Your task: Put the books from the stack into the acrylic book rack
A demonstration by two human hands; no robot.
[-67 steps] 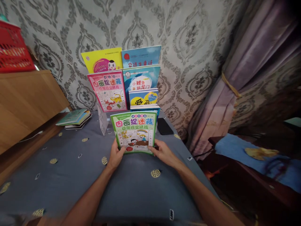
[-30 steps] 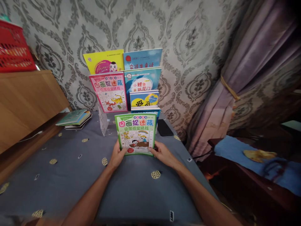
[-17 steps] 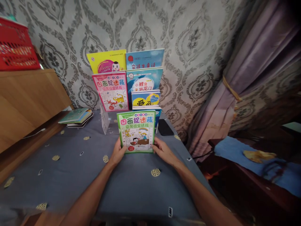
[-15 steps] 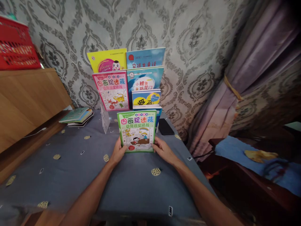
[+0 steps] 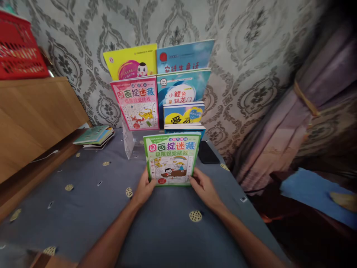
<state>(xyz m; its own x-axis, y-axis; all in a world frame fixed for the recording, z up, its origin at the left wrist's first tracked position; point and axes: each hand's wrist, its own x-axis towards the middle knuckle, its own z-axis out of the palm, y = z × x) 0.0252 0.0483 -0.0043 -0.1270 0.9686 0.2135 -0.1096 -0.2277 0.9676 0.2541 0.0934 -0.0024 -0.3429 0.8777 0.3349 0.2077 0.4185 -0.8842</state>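
Between both hands a green-bordered picture book is held nearly upright, its cover facing me. My left hand grips its lower left edge, thumb on the cover. At the lower right edge my right hand grips it likewise. Directly behind is a clear tiered book rack, partly hidden. It carries a pink picture book at the left, with a yellow book above it. On its right side are a blue book, a teal book and a blue-and-yellow book.
A stack of thin books lies at the left of the cloth-covered table. A black phone lies right of the rack. A red basket sits on a wooden cabinet. A tied curtain hangs at the right.
The view has shifted, so the rack and the green book appear larger and farther right. Both hands keep the same hold on the green book, which still stands before the rack.
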